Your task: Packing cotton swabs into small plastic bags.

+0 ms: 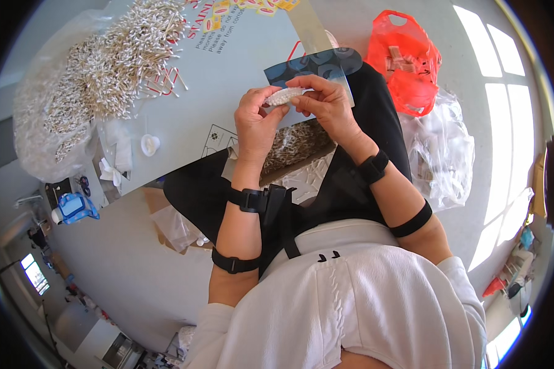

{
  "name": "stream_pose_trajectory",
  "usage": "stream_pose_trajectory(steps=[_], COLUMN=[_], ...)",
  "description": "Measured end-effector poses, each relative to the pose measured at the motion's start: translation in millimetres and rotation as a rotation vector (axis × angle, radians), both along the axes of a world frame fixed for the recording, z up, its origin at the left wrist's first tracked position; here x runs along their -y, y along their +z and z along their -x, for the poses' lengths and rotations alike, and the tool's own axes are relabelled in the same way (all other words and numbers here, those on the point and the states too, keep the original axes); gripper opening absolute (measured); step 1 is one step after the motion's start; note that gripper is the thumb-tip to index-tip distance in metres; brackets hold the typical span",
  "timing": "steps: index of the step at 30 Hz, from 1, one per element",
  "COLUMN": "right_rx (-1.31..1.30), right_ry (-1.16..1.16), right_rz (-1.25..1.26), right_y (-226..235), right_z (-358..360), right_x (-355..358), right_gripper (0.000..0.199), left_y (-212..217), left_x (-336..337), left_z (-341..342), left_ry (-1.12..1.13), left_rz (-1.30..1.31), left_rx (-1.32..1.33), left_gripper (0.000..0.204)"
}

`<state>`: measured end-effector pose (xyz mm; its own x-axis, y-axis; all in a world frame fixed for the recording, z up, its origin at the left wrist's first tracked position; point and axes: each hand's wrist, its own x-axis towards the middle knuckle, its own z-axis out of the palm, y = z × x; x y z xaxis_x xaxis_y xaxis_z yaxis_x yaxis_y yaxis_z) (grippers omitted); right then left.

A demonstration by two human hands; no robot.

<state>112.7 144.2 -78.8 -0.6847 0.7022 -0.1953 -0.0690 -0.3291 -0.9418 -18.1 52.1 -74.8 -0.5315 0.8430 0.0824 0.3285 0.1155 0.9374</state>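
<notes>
We are seeing what looks like a small packing workshop: loose cotton swabs [120,67] are lying heaped at the upper left of the frame, a carton [301,162] near the centre is holding more, and yellow slips [252,6] are lying along the top edge.

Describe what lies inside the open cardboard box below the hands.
Loose cotton swabs show inside the cardboard box; they cover its bottom, so whatever lies beneath cannot be seen.

Logged pale grey tabletop [194,117] across upper left of frame. Bears heap of white-tipped swabs [114,71], partly within clear plastic bag [34,123], upper left; small white round dish [149,145], left of centre; yellow-and-white labels [268,8], near top edge.
</notes>
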Motion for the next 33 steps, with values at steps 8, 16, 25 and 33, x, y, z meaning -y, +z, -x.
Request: stream_pose_trajectory(steps=[8,16,25,33], right_rx=[-0.143,-0.309,-0.319,-0.319], right_ry=[0.030,0.075,0.094,0.109], right_rz=[0.120,0.145,0.051,-0.018], right_y=[6,21,45,48], right_z=[-3,-8,-16,-19], right_x=[0,9,23,33], right_gripper=[0.025,0.025,0.022,0.019], left_y=[27,51,58,66], left_x=[4,16,32,43], left_z=[-6,-15,-22,-29], left_ry=[0.021,0.033,0.074,0.073], left_rz=[-0.066,-0.095,-0.168,-0.159], left_rx=[-0.154,-0.142,-0.051,0.022], left_gripper=[0.025,0.026,0.025,0.022])
